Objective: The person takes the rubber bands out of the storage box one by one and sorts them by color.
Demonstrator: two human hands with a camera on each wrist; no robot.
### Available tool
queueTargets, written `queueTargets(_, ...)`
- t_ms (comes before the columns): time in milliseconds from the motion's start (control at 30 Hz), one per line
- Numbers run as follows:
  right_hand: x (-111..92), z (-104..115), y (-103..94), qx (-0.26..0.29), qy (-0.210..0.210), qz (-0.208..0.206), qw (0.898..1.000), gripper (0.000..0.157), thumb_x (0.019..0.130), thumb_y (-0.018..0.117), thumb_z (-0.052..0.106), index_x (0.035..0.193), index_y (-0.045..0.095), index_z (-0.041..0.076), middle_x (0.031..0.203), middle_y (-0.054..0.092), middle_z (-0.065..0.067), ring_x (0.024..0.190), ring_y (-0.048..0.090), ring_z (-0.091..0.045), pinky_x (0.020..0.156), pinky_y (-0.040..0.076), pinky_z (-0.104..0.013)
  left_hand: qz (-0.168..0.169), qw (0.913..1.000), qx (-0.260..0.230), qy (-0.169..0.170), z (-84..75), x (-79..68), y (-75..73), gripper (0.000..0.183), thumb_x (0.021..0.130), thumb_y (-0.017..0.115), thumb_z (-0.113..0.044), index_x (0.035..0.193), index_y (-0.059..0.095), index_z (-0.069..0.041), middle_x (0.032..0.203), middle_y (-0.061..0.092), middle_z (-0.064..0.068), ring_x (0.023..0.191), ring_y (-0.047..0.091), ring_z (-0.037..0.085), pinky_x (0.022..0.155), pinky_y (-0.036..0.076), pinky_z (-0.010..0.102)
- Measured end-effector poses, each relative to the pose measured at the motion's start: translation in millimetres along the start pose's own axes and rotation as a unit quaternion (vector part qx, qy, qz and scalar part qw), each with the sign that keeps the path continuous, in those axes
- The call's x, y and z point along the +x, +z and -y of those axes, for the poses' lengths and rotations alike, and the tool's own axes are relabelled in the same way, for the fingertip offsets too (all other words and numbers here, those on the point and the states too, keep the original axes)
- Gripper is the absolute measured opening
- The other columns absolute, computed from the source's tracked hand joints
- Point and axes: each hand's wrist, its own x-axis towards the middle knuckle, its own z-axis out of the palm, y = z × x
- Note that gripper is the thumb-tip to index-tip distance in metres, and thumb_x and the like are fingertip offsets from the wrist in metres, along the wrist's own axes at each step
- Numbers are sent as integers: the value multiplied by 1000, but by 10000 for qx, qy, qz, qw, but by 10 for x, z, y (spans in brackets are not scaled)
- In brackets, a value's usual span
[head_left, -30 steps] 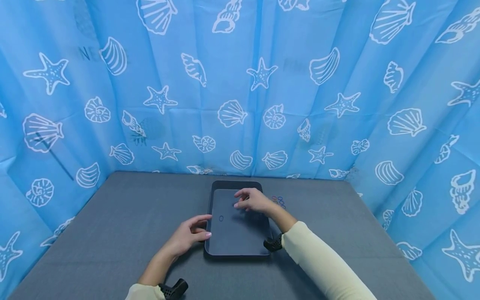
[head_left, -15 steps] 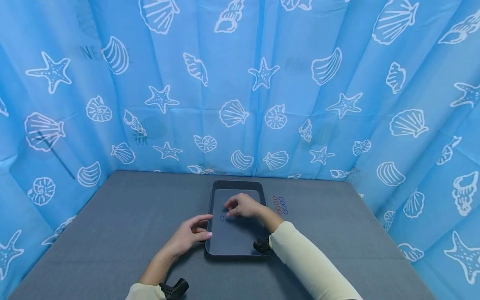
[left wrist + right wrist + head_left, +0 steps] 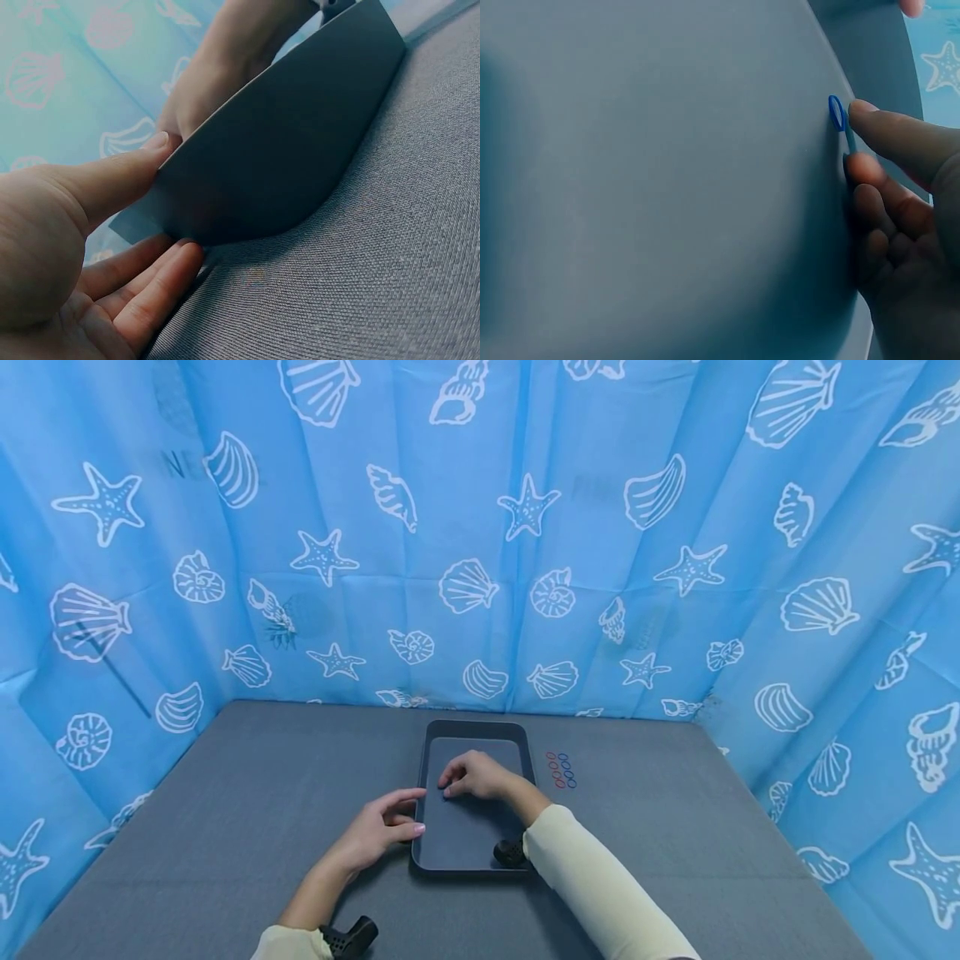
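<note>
My left hand (image 3: 375,831) rests against the left wall of a dark grey tray (image 3: 480,852). In the left wrist view its thumb (image 3: 135,172) touches the tray's upper edge, and other fingers touch low on the outer wall. My right hand (image 3: 476,774) is low over the tray's left part. A small blue ring (image 3: 836,112) shows just beyond its thumb tip in the right wrist view. Thumb and index finger stand slightly apart there, with no ring plainly pinched between them. In the head view the hand mostly hides that ring.
Right of the tray lie a column of red rings (image 3: 555,770) and one of blue rings (image 3: 567,771). They lie on a grey cloth-covered table (image 3: 300,777). A blue shell-print curtain (image 3: 480,543) hangs behind and at both sides.
My right hand has moved left and slightly down over the tray to the blue ring. The red and blue rings on the table are now fully uncovered. My left hand has stayed put.
</note>
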Motion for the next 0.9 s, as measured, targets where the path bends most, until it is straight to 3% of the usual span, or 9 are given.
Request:
queueTargets(567,6,103,24,-176,446,-6,9988,4,78,64,19,78,64,15,70,58,5,64,53,-10,58,42,-25,72,9999,-89,33,21,6,-16,53,79,63,-20,127,42,-15,127,37,21,94,53,23,78,44,40)
queueTargets(900,6,120,49,-378,521,84,9979,7,80,60,20,74,62,18,69,56,6,63,52,-10,57,41,-25,37,9999,-135,96,268,145,-39,51,77,65,-25,124,45,-24,127,39,16,93,54,20,77,45,38)
